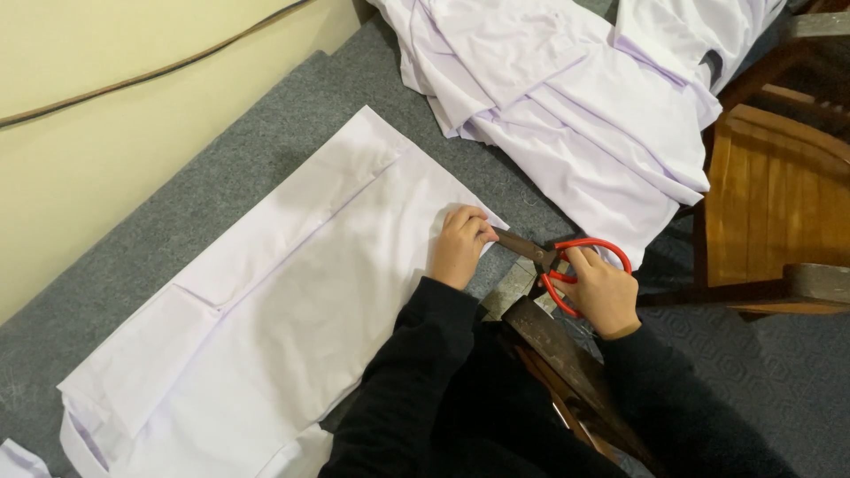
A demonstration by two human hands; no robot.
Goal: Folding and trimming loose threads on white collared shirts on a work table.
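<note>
Black sleeves [496,398] fill the picture's 6 o'clock edge, closest to the lens, and lead up to both hands. Grey felt-like table covering [221,190] spreads under everything, running from 7 o'clock up to 12 o'clock beside a cream wall [97,133]. On it lies the flat white shirt piece [292,301], a long panel stretching from 8 o'clock toward the centre, its near corner ending at the left hand. At 1 o'clock a heap of white garments [575,97] is piled loosely, well apart from the flat piece at its top but near the scissors at its lower edge. A wooden chair [779,204] stands at 3 o'clock, off the covering.

Left hand [460,248], just right of centre, is curled closed and pinches the corner edge of the shirt piece. Right hand [602,288], at about 4 o'clock from it, has its fingers through the red loops of the scissors [553,257] and grips them; the dark blades point toward 10 o'clock and meet the cloth right at the left hand's fingertips. Whether the blades are parted cannot be told.
</note>
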